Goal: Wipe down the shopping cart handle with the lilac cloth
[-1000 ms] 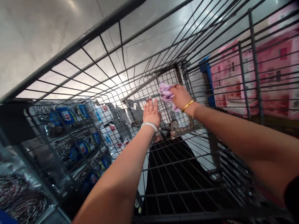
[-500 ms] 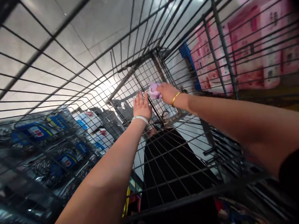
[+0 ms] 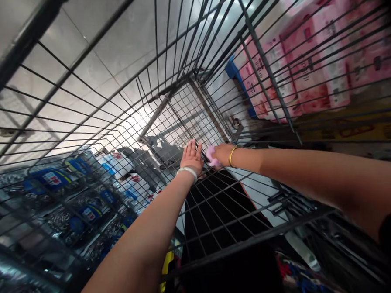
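Both my arms reach down into a dark wire shopping cart (image 3: 166, 92). My left hand (image 3: 192, 157), with a pale bangle at the wrist, has its fingers stretched out near the wire mesh at the cart's bottom; whether it touches the wire I cannot tell. Just right of it, my right hand (image 3: 222, 155), wearing a gold bangle, is closed on a crumpled pink-purple cloth (image 3: 211, 156). The cloth is close to the mesh and partly hidden by the fingers.
Left of the cart, beyond the wires, are blue-labelled packs (image 3: 53, 179) and white-and-blue packs (image 3: 116, 163). Pink packages (image 3: 309, 66) are stacked on the right. My black-clothed legs (image 3: 218, 202) show through the mesh. A grey floor (image 3: 103, 20) lies beyond.
Both hands have moved down and nearer to me inside the cart, the cloth moving along with my right hand. The view has shifted slightly.
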Available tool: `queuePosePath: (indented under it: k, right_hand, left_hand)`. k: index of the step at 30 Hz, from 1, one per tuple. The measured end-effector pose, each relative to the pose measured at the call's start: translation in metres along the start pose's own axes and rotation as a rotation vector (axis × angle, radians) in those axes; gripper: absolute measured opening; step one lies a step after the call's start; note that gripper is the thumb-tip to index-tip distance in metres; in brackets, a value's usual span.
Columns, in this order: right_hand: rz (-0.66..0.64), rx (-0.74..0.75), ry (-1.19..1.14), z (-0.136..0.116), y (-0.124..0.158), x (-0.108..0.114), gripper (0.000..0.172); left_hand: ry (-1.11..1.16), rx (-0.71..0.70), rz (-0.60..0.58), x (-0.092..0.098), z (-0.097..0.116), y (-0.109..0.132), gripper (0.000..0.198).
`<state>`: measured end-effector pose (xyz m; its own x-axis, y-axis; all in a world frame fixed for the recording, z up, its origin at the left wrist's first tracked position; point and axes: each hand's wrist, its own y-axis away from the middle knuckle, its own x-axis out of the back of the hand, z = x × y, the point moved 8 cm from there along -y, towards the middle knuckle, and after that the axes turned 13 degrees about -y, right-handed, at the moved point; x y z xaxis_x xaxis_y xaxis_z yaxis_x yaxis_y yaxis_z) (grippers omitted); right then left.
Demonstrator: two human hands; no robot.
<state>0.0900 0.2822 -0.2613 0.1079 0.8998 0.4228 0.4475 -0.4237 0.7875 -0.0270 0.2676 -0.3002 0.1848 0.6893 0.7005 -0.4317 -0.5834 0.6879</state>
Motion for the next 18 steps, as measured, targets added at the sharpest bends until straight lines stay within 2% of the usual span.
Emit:
queuePosePath:
  k: [3,6,9,13,15,18]
  right_hand:
    - [-0.083,-0.063,0.067,-0.009,0.022,0.006,0.040]
    - [-0.109,-0.130,0.104,-0.012,0.047,0.029,0.038]
    - [-0.102,-0.231,0.060,-0.006,0.088,0.061,0.031]
    - [0.033,-0.268,0.048,-0.012,0.178,0.109,0.020]
    - [0.165,-0.316,0.042,-0.020,0.229,0.126,0.015]
    - [0.482,-0.323,-0.055,-0.031,0.296,0.144,0.014]
  left_hand:
    - [0.011,-0.019,-0.058,0.004,0.007,0.003,0.083]
    - [0.049,-0.074,-0.075,0.025,0.029,0.003,0.081]
    - [0.123,-0.215,0.024,0.072,0.072,0.006,0.082]
    - [0.302,-0.502,0.166,0.151,0.141,0.028,0.082]
    - [0.371,-0.649,0.193,0.186,0.168,0.048,0.079]
    - [0.446,-0.852,0.202,0.229,0.197,0.079,0.071]
